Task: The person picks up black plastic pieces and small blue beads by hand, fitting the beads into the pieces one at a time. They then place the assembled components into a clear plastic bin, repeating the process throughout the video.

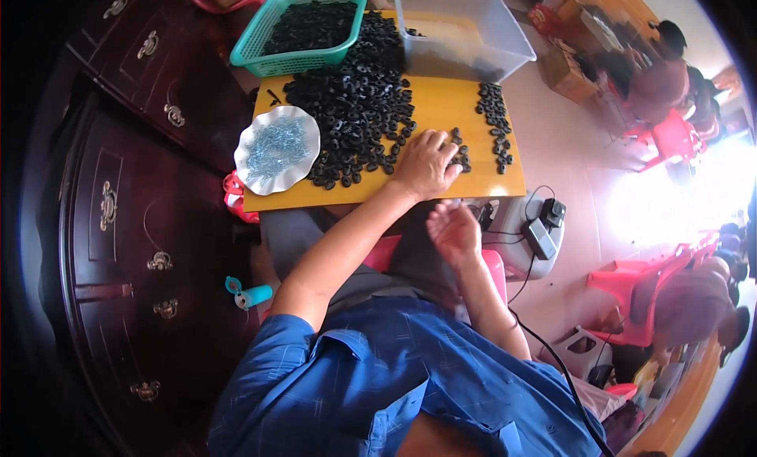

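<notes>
My left hand (426, 164) lies palm down near the front of the yellow table, its fingers extended beside a small cluster of black ring-like pieces (463, 159). No held object shows in it, though its palm is hidden. Just below the table's front edge, my right hand (456, 232) is turned palm up. Its fingers are loosely curved and apart, with nothing visible in them. A large heap of the same black pieces (351, 102) spreads to the left of my left hand. Another strip of black pieces (495, 126) lies along the table's right side.
A white scalloped plate (246, 173) holds many thin, clear bluish pieces. Behind it stands a green basket (251, 63) of black pieces. A clear plastic bin (465, 43) occupies the far right. Black boxes with cables (540, 238) rest on a stool right of my knees. Dark drawers (118, 212) line the left.
</notes>
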Demonstrator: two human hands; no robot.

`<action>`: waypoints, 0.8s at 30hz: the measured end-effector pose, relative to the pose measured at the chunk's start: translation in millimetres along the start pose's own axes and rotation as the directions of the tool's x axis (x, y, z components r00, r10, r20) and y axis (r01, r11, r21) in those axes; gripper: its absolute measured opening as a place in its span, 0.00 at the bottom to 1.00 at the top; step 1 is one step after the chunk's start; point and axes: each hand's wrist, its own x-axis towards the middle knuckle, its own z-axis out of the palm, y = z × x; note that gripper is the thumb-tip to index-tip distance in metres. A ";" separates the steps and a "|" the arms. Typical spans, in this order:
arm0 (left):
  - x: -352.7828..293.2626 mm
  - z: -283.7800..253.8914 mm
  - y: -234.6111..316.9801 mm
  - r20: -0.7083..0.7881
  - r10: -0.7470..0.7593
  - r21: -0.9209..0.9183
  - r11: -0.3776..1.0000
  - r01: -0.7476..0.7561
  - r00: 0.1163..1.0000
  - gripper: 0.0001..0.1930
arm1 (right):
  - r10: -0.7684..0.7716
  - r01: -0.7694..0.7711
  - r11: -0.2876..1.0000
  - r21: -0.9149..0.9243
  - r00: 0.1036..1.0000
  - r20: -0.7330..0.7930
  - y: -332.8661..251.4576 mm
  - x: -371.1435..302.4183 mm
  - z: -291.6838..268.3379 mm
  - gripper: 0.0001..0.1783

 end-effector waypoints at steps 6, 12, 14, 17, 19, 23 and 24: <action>-6.9 1.0 -2.9 0.034 0.003 -0.014 1.000 -0.002 0.999 0.18 | 0.284 -0.273 0.941 0.200 0.958 -0.029 9.7 29.9 15.8 0.33; -17.9 -3.8 -2.6 0.047 0.017 -0.015 1.000 -0.016 0.999 0.16 | 0.285 -0.348 0.911 0.220 0.919 0.273 18.1 38.3 9.5 0.35; -20.7 -5.9 -2.3 0.004 0.018 -0.015 1.000 -0.018 1.000 0.13 | 0.272 -0.357 0.904 0.237 0.905 0.325 18.5 38.7 11.2 0.35; -24.0 -6.6 -3.5 -0.014 -0.024 0.068 0.997 0.025 1.000 0.09 | 0.346 -0.374 0.888 0.267 0.927 0.145 18.0 37.9 15.6 0.36; -23.7 -7.6 -3.3 -0.010 -0.025 0.071 0.997 0.025 1.000 0.07 | 0.335 -0.399 0.882 0.252 0.905 0.262 18.8 38.9 10.9 0.37; -26.0 -8.2 -5.9 -0.019 -0.031 0.093 0.995 0.032 0.999 0.06 | 0.356 -0.397 0.885 0.245 0.914 0.193 20.8 37.5 16.0 0.37; -26.2 -8.6 -5.4 -0.015 -0.026 0.094 0.995 0.028 1.000 0.06 | 0.361 -0.406 0.881 0.244 0.909 0.208 22.2 37.8 15.5 0.37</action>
